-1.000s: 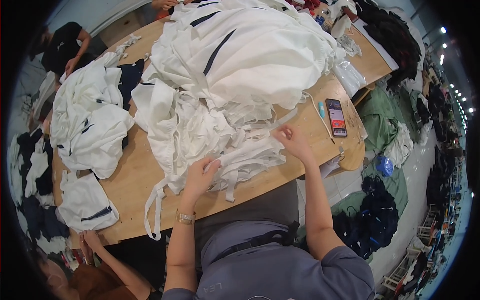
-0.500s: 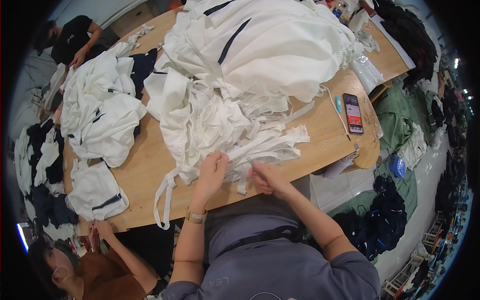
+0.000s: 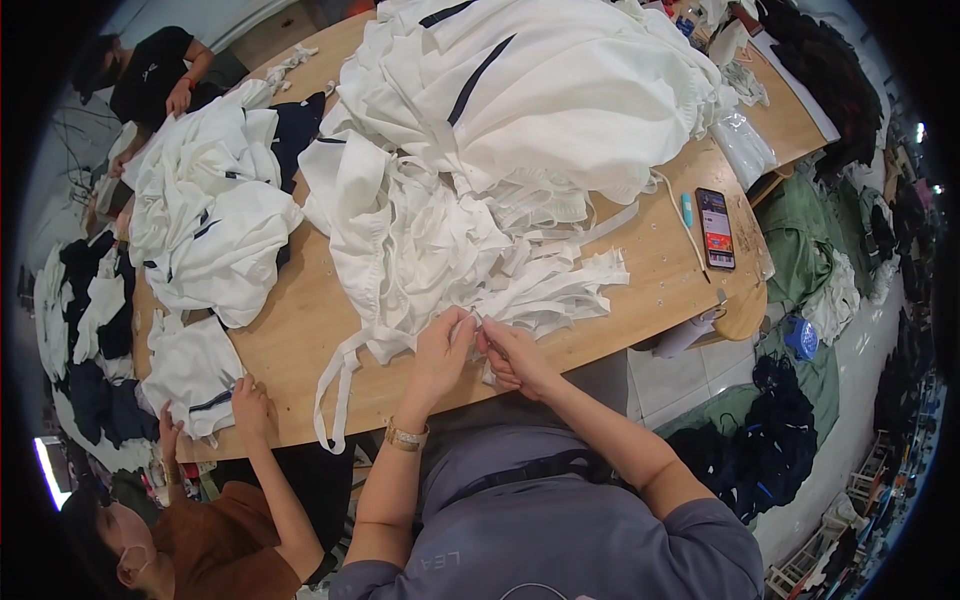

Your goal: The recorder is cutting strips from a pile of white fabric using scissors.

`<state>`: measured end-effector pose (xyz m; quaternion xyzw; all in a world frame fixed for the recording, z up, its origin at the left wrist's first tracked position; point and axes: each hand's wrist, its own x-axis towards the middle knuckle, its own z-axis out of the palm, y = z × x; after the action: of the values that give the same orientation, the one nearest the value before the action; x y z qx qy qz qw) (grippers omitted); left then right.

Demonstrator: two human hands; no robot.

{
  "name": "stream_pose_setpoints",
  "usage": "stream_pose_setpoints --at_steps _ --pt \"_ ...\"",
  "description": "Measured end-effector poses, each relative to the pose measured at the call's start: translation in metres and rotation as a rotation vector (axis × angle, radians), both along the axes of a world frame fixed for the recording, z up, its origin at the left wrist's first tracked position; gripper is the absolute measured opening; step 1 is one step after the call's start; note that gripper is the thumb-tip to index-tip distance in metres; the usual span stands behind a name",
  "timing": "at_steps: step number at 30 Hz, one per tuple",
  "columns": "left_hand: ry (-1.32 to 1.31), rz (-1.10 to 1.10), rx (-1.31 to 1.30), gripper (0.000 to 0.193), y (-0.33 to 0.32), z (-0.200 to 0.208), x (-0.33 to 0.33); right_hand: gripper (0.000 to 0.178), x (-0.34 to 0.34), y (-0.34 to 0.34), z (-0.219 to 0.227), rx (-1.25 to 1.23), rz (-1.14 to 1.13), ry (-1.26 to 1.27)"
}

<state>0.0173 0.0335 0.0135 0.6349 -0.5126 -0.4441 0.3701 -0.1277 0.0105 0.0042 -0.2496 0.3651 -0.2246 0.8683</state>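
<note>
— Starting with the biggest thing: what lay on the wooden table (image 3: 300, 330)?

— One great heap of white garments (image 3: 530, 100) with dark stripes covered the table's far half, probably dumped there so everyone could draw from it. A second, smaller pile of white garments (image 3: 205, 220) sat toward the table's left end.

— And nearer the wearer's edge?

— A bundle of white fabric strips (image 3: 550, 290) spilled from the heap toward the near edge, within easy reach. Both hands met at its tip: the left hand (image 3: 440, 355) pinched a strip end between thumb and fingers, and the right hand (image 3: 510, 355) pinched the same spot, fingers curled, likely to separate one strip.

— Anyone else?

— Two other people: one at the table's near-left corner, a hand (image 3: 245, 405) on a folded white piece (image 3: 190, 370); another beyond the far-left end.

— Small things?

— One phone (image 3: 716, 228) and one blue pen-like stick (image 3: 687, 210) lay at the table's right end, clear of the cloth.
</note>
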Motion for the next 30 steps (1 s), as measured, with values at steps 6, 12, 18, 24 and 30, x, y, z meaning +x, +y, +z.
stream_pose_setpoints --at_steps 6,12,18,24,30 --pt "0.108 -0.008 0.056 0.020 0.000 0.003 -0.001 0.037 0.000 0.000 -0.004 -0.043 -0.029 0.054" --pt "0.123 -0.058 0.069 0.020 -0.002 0.003 0.002 0.036 -0.005 -0.002 -0.006 -0.048 -0.002 0.017" --pt "0.123 -0.102 0.128 0.019 -0.002 0.001 0.004 0.036 -0.008 -0.005 -0.007 -0.107 -0.017 0.101" --pt "0.077 -0.022 -0.054 0.021 -0.004 0.017 -0.010 0.025 -0.009 -0.011 0.013 -0.045 -0.158 0.035" --pt "0.091 -0.109 -0.069 0.024 -0.006 0.031 -0.008 0.016 -0.029 -0.032 0.014 -0.199 -0.311 0.168"
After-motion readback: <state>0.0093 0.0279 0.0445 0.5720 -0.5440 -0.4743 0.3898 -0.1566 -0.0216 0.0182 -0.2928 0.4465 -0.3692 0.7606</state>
